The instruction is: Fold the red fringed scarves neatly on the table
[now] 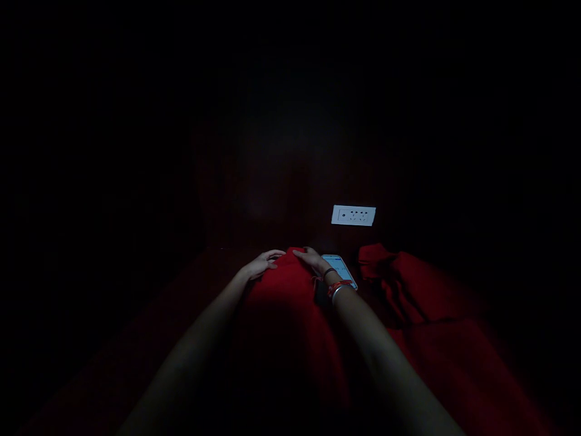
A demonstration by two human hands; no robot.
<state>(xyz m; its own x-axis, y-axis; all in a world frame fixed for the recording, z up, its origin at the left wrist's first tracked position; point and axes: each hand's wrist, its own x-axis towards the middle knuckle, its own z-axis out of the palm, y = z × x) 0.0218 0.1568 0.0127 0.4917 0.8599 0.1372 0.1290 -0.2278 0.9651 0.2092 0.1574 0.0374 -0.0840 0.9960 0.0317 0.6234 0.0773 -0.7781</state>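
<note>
A red cloth [288, 290] lies in the middle of the dim view, its lower part fading into shadow. At its far left edge, my left hand [263, 264] has the cloth's edge between thumb and fingers. My right hand [311, 258] grips the far right edge, with the thumb on top of the cloth and the fingers mostly hidden. Bracelets circle my right wrist. Just beyond that wrist rests a phone [338, 269] with a lit screen, partly covered by the wrist.
A white socket panel [353, 215] is set in the dark wall behind the phone. More red cloth [431, 290] lies in folds at the right, reaching towards the lower right corner. Much of the surroundings is too dark to make out.
</note>
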